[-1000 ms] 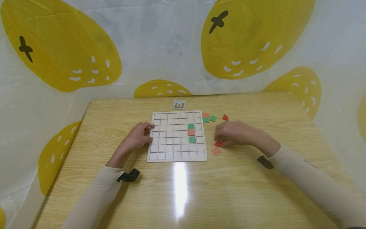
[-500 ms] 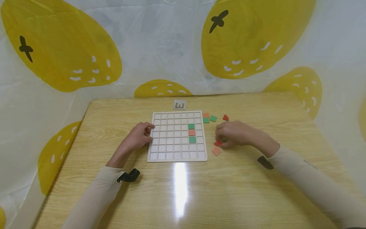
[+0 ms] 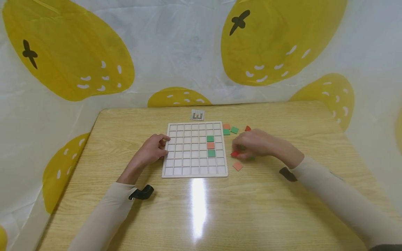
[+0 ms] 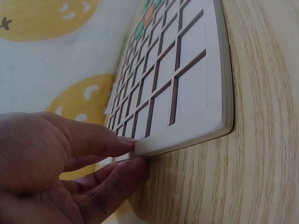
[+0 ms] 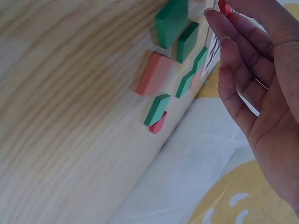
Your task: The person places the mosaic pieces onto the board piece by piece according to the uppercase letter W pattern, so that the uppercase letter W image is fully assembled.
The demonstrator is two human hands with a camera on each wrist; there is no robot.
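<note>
A pale grid board (image 3: 186, 174) lies flat on the table, with two green square tiles (image 3: 210, 138) and an orange square tile (image 3: 210, 145) in one column. At its left edge rests my left hand (image 3: 152, 149); in the left wrist view its fingertips (image 4: 125, 145) touch the rim. Right of the board my right hand (image 3: 255, 143) pinches a small red tile (image 3: 235, 153) with a curved side, partly covered by the fingertips in the right wrist view. Around that hand lie loose green tiles (image 5: 172, 23) and an orange tile (image 3: 237, 166).
Behind the board lies a small pattern card (image 3: 198, 115). Near the board's far right corner are an orange tile (image 3: 226, 126) and green tiles (image 3: 234, 130). Another red tile (image 3: 248, 128) lies just beyond my right hand. A white cloth with yellow fruit shapes (image 3: 179, 97) borders the table.
My right hand has shifted slightly left toward the board, and the red tile at its fingertips has moved with it. The left hand and the board have stayed in place.
</note>
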